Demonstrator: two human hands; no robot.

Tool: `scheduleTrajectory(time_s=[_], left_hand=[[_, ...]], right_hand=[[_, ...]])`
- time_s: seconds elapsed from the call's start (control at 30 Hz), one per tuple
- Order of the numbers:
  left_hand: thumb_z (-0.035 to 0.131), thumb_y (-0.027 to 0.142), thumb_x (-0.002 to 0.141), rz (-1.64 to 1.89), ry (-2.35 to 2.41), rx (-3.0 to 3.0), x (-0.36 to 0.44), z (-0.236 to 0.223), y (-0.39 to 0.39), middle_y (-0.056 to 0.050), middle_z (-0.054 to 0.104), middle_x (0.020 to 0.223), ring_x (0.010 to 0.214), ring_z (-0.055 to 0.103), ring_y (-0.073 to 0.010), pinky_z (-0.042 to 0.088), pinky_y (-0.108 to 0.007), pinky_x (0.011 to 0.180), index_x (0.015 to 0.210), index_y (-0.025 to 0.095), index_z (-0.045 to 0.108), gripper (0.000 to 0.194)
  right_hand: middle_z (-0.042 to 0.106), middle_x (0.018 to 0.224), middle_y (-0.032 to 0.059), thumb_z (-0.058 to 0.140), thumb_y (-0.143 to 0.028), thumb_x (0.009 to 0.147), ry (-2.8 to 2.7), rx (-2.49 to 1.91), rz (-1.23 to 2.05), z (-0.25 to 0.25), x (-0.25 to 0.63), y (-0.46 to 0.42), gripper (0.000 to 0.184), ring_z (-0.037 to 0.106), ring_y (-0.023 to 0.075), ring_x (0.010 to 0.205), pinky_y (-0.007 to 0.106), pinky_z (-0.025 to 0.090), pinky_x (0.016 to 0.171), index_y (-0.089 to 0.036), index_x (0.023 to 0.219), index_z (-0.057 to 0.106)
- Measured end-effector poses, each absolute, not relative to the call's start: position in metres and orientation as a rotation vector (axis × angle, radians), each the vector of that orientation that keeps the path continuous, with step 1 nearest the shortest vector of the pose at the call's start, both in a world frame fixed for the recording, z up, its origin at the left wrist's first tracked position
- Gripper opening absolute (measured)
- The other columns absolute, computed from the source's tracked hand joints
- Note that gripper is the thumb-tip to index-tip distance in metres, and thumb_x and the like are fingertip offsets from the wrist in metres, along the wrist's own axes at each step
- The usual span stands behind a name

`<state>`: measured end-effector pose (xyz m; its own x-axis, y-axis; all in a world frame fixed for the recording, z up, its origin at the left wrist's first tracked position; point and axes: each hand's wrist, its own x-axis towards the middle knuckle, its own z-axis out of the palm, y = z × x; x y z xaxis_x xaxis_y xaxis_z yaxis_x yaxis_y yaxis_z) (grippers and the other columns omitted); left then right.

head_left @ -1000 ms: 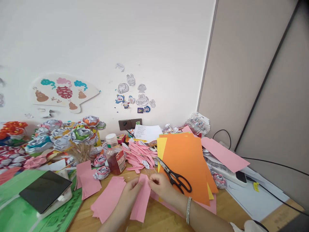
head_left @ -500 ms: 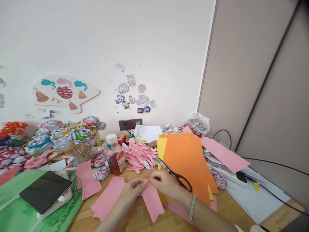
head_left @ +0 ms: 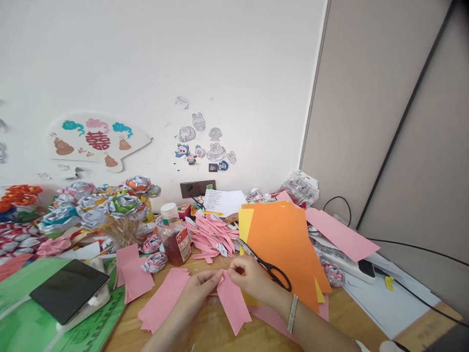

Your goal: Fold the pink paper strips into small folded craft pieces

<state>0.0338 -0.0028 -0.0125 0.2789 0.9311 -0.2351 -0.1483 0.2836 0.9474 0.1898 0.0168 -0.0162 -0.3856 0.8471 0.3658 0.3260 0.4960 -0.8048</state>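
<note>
Between both hands hangs a pink paper strip, its upper end pinched and gathered, its lower end notched. My left hand is closed, thumb and forefinger pinching that top edge. Right beside it, my right hand is closed on the same end, with a bracelet on its wrist. A stack of pink strips lies just left of my left hand. Black-handled scissors rest on orange paper, close to my right hand. Behind the hands is a heap of folded pink paper pieces.
A bottle of red liquid stands behind the left hand. Paper flowers on sticks crowd the back left. A black tablet-like device sits on a green mat. On the right are a power strip and cables.
The strip's lower end has swung to the right and its top is now pinched together. Both hands have come closer to each other at its upper end.
</note>
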Motion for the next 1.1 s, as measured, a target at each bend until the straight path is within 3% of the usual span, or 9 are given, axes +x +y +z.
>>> scheduleTrajectory(time_s=[0.33,0.6,0.8,0.97,1.1], left_hand=[[0.068,0.049,0.056,0.901,1.132,1.185,0.0326,-0.0150,-0.0002,0.001,0.060,0.057,0.056,0.053,-0.0138,0.043,-0.025,0.056,0.068,0.012,0.067,0.038],[0.064,0.053,0.056,0.908,1.206,1.315,0.0363,-0.0071,-0.0044,0.006,0.045,0.047,0.045,0.036,-0.0081,0.026,-0.021,0.045,0.059,0.013,0.060,0.041],[0.058,0.052,0.063,0.907,1.197,1.478,0.0344,-0.0061,-0.0051,0.008,0.035,0.047,0.047,0.031,-0.0085,0.024,-0.021,0.046,0.050,0.017,0.047,0.039],[0.053,0.050,0.067,0.795,1.165,1.519,0.0327,-0.0089,-0.0040,0.008,0.036,0.049,0.046,0.031,-0.0087,0.023,-0.020,0.046,0.061,0.017,0.049,0.034],[0.050,0.045,0.070,0.784,1.234,1.689,0.0322,-0.0094,-0.0048,0.007,0.035,0.049,0.047,0.031,-0.0097,0.021,-0.021,0.046,0.057,0.018,0.046,0.031]], right_hand=[[0.032,0.052,-0.0063,0.045,-0.012,0.070,-1.865,-0.907,1.096,-0.0093,0.1929,0.0144,0.017,0.028,0.0071,0.051,0.019,0.023,0.046,-0.016,0.054,0.039],[0.032,0.052,-0.0063,0.046,-0.014,0.071,-1.855,-0.905,1.121,-0.0117,0.1917,0.0153,0.018,0.028,0.0070,0.050,0.019,0.023,0.046,-0.016,0.055,0.039],[0.033,0.053,-0.0059,0.046,-0.012,0.070,-1.910,-0.912,1.109,-0.0107,0.1931,0.0147,0.018,0.029,0.0068,0.051,0.019,0.023,0.046,-0.016,0.053,0.039],[0.036,0.054,-0.0058,0.049,-0.012,0.067,-2.018,-0.905,1.057,-0.0122,0.1949,0.0146,0.017,0.032,0.0070,0.052,0.019,0.023,0.046,-0.016,0.054,0.039],[0.036,0.053,-0.0062,0.048,-0.010,0.066,-2.097,-0.883,1.008,-0.0144,0.1950,0.0166,0.017,0.033,0.0068,0.052,0.019,0.023,0.046,-0.016,0.054,0.039]])
